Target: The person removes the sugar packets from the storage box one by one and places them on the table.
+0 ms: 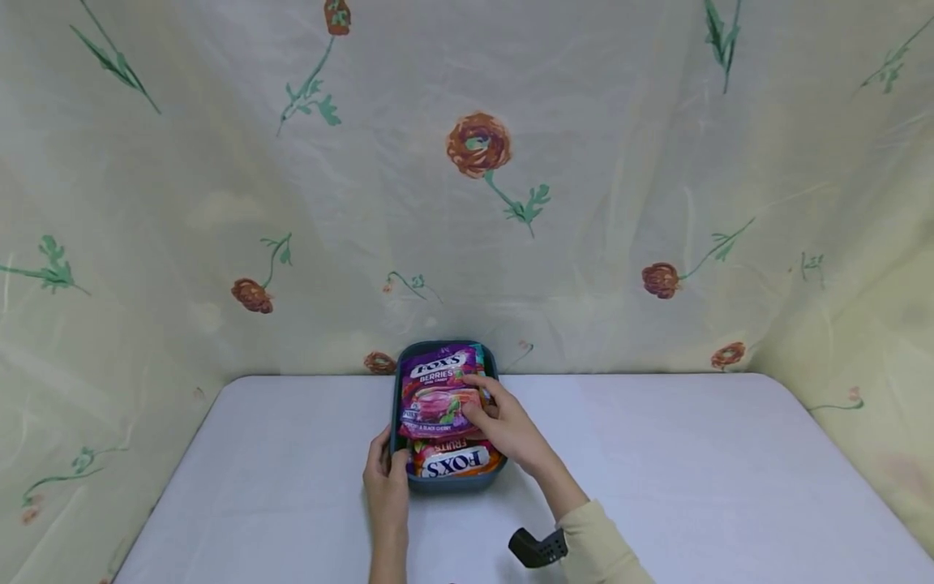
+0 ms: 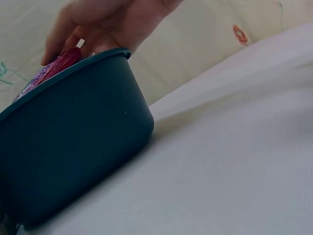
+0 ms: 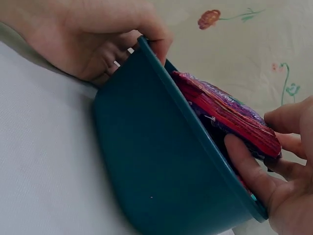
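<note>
A dark teal plastic tub (image 1: 452, 485) stands at the table's far side, holding Fox's candy bags. My left hand (image 1: 387, 480) grips its left side, and in the right wrist view the thumb hooks over the rim (image 3: 171, 88). On top lies a purple Fox's Berries candy bag (image 1: 430, 405), tilted and partly raised above the rim. My right hand (image 1: 515, 428) holds its right edge between thumb and fingers, as the right wrist view shows. Under it, nearer me, an orange-red Fox's Fruits bag (image 1: 458, 462) shows upside down. Whatever lies deeper is hidden.
The table has a white cover (image 1: 292, 470). Just behind its far edge hangs a flower-printed curtain (image 1: 584, 203), which also runs along both sides. A black device (image 1: 536, 548) sits at my right wrist beside a beige sleeve (image 1: 601, 539).
</note>
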Tool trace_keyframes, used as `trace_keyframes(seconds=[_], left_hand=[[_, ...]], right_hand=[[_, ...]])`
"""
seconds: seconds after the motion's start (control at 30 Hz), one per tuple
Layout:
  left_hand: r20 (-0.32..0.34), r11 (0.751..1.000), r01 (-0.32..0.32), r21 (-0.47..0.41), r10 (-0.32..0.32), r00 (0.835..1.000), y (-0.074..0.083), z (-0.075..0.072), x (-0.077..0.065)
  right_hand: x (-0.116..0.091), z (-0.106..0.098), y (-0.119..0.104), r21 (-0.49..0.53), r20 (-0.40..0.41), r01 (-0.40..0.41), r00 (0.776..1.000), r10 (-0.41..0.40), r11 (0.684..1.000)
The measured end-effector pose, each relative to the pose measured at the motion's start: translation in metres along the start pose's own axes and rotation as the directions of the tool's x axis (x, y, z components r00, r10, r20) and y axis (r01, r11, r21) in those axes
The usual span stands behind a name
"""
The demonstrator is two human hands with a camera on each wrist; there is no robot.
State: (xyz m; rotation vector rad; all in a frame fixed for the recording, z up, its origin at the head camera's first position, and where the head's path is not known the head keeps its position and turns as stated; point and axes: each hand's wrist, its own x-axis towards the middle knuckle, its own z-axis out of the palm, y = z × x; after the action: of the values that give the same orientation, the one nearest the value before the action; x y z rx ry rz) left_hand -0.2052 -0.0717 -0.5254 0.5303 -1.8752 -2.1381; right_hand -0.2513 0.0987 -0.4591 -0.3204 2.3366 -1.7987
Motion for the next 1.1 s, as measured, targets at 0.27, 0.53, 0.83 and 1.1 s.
trace_keyframes(seconds=[0.27, 0.53, 0.83, 1.1], left_hand=[[-0.005, 1.0, 0.007, 0.009, -0.007, 1.0, 0.003, 0.0, -0.001], [0.0, 1.0, -0.016, -0.001, 0.016, 1.0, 0.003, -0.002, 0.002], [-0.019, 1.0, 0.017, 0.019, -0.016, 1.0, 0.001, -0.005, 0.003], [-0.013, 0.999, 0.03, 0.034, -0.03, 0.999, 0.004, -0.001, 0.001]], right_hand=[[0.002, 0.009, 0.004, 0.02, -0.039, 0.03, 0.999, -0.029, 0.999], [0.0, 0.011, 0.008, 0.08, -0.104, 0.096, 0.991, -0.088, 0.992], [-0.012, 0.012, 0.011, 0.223, -0.165, 0.059, 0.986, -0.022, 0.973], [-0.02, 0.002, 0.017, 0.312, -0.226, 0.059, 0.974, 0.014, 0.948]])
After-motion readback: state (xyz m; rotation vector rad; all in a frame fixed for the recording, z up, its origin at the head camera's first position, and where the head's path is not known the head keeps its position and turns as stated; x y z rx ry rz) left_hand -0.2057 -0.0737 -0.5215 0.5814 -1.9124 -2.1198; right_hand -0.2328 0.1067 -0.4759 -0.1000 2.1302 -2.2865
